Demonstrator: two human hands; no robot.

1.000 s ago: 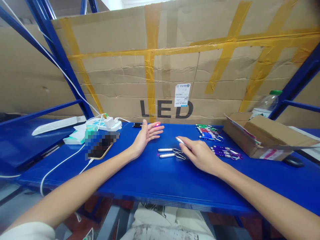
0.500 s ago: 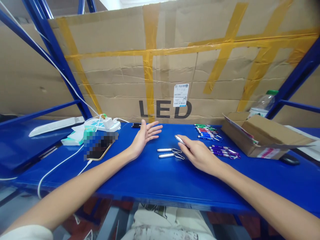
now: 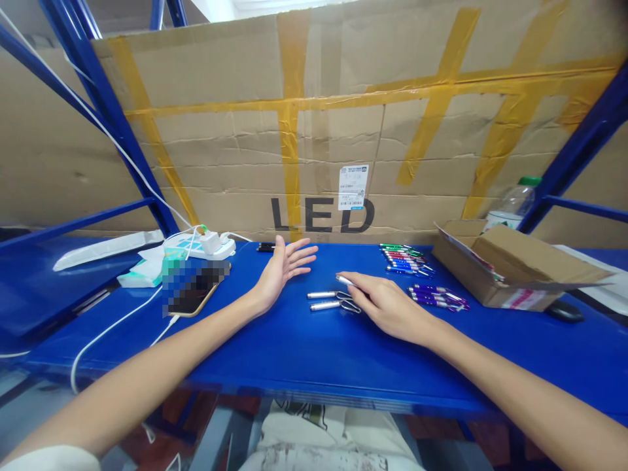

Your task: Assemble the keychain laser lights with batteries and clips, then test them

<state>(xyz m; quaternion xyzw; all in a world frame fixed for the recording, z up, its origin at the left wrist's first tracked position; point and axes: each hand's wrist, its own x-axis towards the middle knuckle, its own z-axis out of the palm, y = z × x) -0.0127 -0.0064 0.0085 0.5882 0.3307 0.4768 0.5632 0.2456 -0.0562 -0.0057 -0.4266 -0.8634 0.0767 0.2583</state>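
Observation:
My left hand (image 3: 280, 273) is open, palm turned inward and fingers spread, its edge over the blue table. Behind it, a black pen group (image 3: 266, 247) is partly hidden. My right hand (image 3: 387, 302) pinches a silver pen (image 3: 345, 280), whose end sticks out past the fingertips; the rest is covered by the hand. Just left of that hand lie two silver pens (image 3: 322, 300) side by side, with metal loops at their right ends. Purple pens (image 3: 436, 298) lie beyond the right wrist. Farther back is a row of green, red and blue pens (image 3: 405, 260).
An open cardboard box (image 3: 513, 299) stands at the right, with a black mouse (image 3: 564, 311) by it and a plastic bottle (image 3: 515, 199) behind. At left are a phone (image 3: 199, 291) with a cable, a tissue pack (image 3: 142, 271) and a power strip (image 3: 223, 248). Large cardboard (image 3: 220, 163) backs the table.
My right hand, with the silver pen, has moved slightly left and the pen has tilted flatter. My left hand stays open in nearly the same place.

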